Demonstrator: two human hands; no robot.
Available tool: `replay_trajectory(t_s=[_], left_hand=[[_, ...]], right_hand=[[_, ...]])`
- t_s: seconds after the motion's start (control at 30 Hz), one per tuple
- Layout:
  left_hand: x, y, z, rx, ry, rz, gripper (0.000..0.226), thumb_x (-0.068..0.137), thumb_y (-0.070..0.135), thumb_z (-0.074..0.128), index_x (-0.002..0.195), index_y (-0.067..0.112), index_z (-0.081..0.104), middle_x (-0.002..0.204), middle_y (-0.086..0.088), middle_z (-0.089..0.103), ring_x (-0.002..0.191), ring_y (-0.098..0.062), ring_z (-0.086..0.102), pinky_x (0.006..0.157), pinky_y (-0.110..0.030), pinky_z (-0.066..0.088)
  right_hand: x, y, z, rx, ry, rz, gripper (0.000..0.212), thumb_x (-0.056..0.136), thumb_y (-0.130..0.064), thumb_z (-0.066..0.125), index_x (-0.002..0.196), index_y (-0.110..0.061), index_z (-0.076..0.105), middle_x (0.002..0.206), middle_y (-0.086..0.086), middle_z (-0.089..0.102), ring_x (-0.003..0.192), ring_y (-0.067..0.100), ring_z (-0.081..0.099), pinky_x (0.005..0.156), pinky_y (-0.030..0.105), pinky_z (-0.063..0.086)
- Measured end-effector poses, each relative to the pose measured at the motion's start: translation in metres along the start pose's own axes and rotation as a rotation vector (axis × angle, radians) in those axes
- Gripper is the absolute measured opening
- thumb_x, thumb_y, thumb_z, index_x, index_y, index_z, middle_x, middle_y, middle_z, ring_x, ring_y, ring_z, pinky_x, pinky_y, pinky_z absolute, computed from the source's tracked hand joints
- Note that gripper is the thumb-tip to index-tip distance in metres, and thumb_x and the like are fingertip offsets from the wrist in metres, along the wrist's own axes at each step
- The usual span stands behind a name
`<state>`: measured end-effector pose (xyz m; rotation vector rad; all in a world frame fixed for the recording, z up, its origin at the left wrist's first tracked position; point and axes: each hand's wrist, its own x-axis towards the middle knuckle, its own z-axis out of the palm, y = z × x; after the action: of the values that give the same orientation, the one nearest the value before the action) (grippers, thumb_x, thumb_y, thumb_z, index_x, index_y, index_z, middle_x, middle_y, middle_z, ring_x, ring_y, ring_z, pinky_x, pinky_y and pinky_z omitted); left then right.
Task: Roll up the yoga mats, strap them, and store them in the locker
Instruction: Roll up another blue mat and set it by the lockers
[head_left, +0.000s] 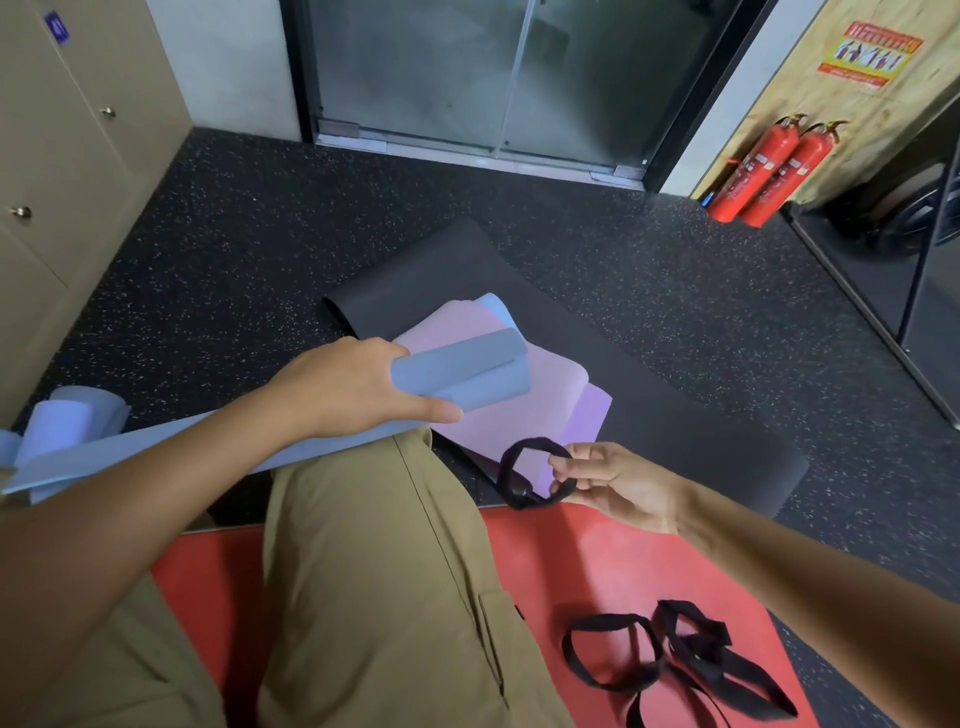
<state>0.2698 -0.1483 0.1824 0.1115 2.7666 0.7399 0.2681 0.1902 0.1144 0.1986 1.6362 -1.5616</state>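
- left hand (358, 387) grips blue mat roll (462, 371), long axis pointing right toward the strap
- right hand (613, 483) pinches strap loop (524, 467) just beside the roll's free end

The left hand (358, 384) reaches forward from a bare, extended arm, palm down, its fingers (441, 413) curled around a grey-blue mat (462, 371). The right hand (618, 486), lower and nearer the body, pinches a black strap loop (524, 470) between thumb and fingertips.
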Motion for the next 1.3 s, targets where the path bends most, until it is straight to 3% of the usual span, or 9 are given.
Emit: replay_trajectory(t_s=[0.2,0.3,0.53,0.73,0.9,0.97,1.07,1.2,1.3], left_hand=[[-0.002,-0.003,-0.002,-0.028,0.007,-0.018,0.080,0.047,0.103,0.057,0.085,0.033,0.065,0.081,0.014,0.068,0.078,-0.010,0.065,0.076,-0.037,0.055],[-0.002,-0.007,-0.001,-0.064,0.019,-0.031,0.084,0.044,0.105,0.055,0.090,0.034,0.067,0.085,0.014,0.070,0.081,-0.010,0.066,0.081,-0.041,0.057],[-0.006,-0.015,-0.003,-0.155,0.043,-0.033,0.085,0.046,0.102,0.058,0.091,0.031,0.069,0.082,0.010,0.071,0.077,-0.011,0.067,0.078,-0.042,0.055],[-0.009,-0.015,-0.003,-0.158,0.073,-0.039,0.081,0.047,0.101,0.058,0.088,0.032,0.068,0.079,0.012,0.070,0.075,-0.009,0.066,0.073,-0.037,0.054],[-0.011,-0.017,-0.002,-0.162,0.094,-0.038,0.080,0.046,0.101,0.057,0.084,0.032,0.065,0.077,0.012,0.069,0.075,-0.009,0.065,0.071,-0.036,0.053],[-0.012,-0.018,-0.002,-0.157,0.101,-0.043,0.081,0.046,0.102,0.056,0.084,0.031,0.064,0.077,0.011,0.068,0.076,-0.010,0.064,0.072,-0.037,0.052],[-0.016,-0.019,-0.001,-0.155,0.116,-0.049,0.083,0.047,0.102,0.054,0.084,0.029,0.062,0.078,0.011,0.067,0.076,-0.011,0.063,0.070,-0.037,0.052],[-0.021,-0.021,-0.001,-0.161,0.139,-0.044,0.082,0.046,0.102,0.053,0.084,0.029,0.061,0.078,0.011,0.067,0.076,-0.010,0.062,0.063,-0.035,0.048],[-0.023,-0.022,0.001,-0.184,0.178,-0.040,0.083,0.045,0.101,0.055,0.081,0.027,0.058,0.076,0.008,0.065,0.073,-0.015,0.061,0.059,-0.035,0.043]], right_hand=[[-0.003,-0.020,0.028,0.414,-0.052,-0.091,0.041,0.100,-0.028,0.048,0.113,0.003,0.069,0.085,0.012,0.061,0.087,0.030,0.059,0.099,0.039,0.048],[-0.008,-0.031,0.040,0.490,-0.128,-0.151,0.040,0.098,-0.016,0.040,0.125,0.003,0.064,0.111,0.020,0.065,0.093,0.032,0.062,0.089,0.043,0.056],[-0.010,-0.045,0.052,0.309,-0.020,-0.282,0.048,0.089,0.004,0.052,0.135,-0.009,0.062,0.132,0.015,0.065,0.103,0.029,0.067,0.073,0.037,0.062],[-0.007,-0.056,0.057,0.198,0.003,-0.355,0.048,0.093,-0.002,0.060,0.140,-0.012,0.057,0.145,0.013,0.057,0.119,0.032,0.067,0.084,0.040,0.062],[-0.003,-0.068,0.061,0.052,0.027,-0.386,0.067,0.080,-0.036,0.084,0.139,-0.017,0.057,0.145,0.016,0.053,0.121,0.036,0.064,0.092,0.047,0.058],[-0.004,-0.074,0.065,-0.049,0.032,-0.413,0.065,0.083,-0.045,0.081,0.138,-0.021,0.055,0.144,0.013,0.054,0.120,0.035,0.064,0.095,0.046,0.057],[-0.007,-0.085,0.071,-0.144,0.057,-0.491,0.048,0.094,-0.024,0.066,0.140,-0.024,0.052,0.143,0.012,0.052,0.118,0.033,0.065,0.096,0.049,0.057],[-0.009,-0.108,0.079,-0.315,0.021,-0.593,0.071,0.091,0.004,0.072,0.147,-0.025,0.041,0.146,0.013,0.047,0.122,0.044,0.055,0.098,0.056,0.055],[-0.011,-0.129,0.091,-0.454,-0.029,-0.639,0.078,0.086,0.000,0.078,0.148,-0.025,0.038,0.146,0.011,0.046,0.122,0.046,0.051,0.099,0.058,0.053]])
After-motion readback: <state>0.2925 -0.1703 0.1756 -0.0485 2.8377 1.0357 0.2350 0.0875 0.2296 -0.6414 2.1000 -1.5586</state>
